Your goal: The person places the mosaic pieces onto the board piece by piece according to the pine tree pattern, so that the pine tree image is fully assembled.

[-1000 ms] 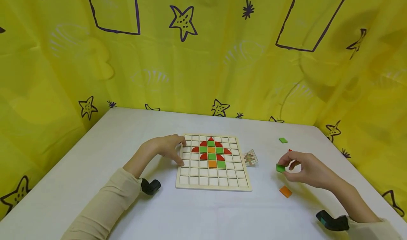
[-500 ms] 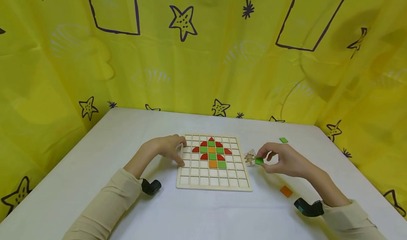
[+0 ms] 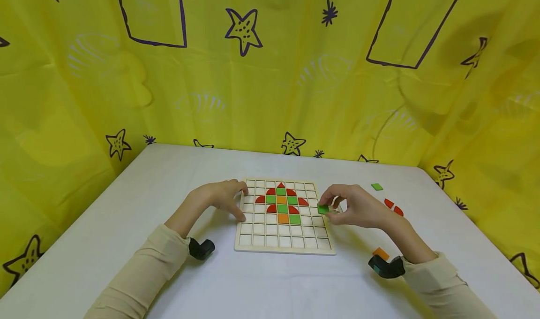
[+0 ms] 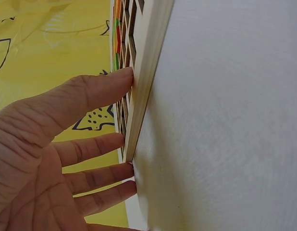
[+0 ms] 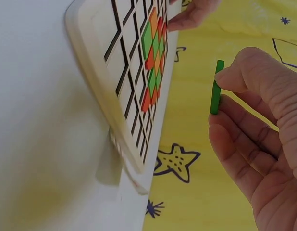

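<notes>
- A white table (image 3: 270, 281) fills the lower frame, with a yellow curtain (image 3: 270, 75) of stars behind it
- A wooden grid board (image 3: 283, 216) lies at centre
- The left hand (image 3: 219, 196) has relaxed fingers (image 4: 98, 89) touching the board's left edge
- The right hand (image 3: 356, 206) pinches a green tile (image 3: 323, 209) over the board's right edge; spare tiles (image 3: 393, 206) lie to the right

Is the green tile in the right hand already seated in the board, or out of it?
Out: the right hand pinches the green tile above the board; the wrist view shows a gap.
</notes>
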The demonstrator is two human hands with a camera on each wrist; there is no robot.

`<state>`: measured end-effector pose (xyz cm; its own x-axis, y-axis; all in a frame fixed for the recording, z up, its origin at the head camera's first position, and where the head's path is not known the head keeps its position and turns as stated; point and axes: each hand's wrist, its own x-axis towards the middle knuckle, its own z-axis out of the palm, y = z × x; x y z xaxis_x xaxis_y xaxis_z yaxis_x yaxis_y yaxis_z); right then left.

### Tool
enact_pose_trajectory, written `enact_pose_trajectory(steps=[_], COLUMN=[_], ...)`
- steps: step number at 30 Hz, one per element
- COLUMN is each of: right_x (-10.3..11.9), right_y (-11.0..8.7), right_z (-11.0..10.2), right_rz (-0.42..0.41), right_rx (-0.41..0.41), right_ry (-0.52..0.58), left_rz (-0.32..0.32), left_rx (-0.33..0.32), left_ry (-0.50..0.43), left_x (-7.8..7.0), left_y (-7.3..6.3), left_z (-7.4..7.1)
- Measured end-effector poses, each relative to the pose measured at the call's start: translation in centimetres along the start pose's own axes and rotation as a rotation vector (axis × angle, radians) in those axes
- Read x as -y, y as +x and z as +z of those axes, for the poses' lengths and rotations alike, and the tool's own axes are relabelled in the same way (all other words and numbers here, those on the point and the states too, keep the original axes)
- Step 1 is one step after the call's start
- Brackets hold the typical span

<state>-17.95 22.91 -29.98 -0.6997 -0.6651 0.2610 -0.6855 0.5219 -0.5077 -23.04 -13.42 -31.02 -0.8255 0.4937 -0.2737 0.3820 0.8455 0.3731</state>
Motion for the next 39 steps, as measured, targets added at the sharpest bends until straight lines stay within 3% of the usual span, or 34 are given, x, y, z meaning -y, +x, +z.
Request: enact_pose_trajectory(steps=[20, 29, 39], right_x=[1.3, 1.7, 2.3], right_y=[4.3, 5.9, 7.7], right_z=[2.8, 4.5, 6.4], right_rz=[-0.029, -0.092, -0.046], right_rx=[0.084, 0.124, 0.200], right_ry=[0.031, 0.033, -0.007], left_rz=[-0.002, 0.002, -0.003], left_rx=[-0.009, -0.007, -0.008], left_ry=[-0.001, -0.004, -0.001], left_x=[0.1, 0.0, 0.0], left_y=[0.0, 0.1, 0.0], left_z=[0.1, 0.2, 0.1])
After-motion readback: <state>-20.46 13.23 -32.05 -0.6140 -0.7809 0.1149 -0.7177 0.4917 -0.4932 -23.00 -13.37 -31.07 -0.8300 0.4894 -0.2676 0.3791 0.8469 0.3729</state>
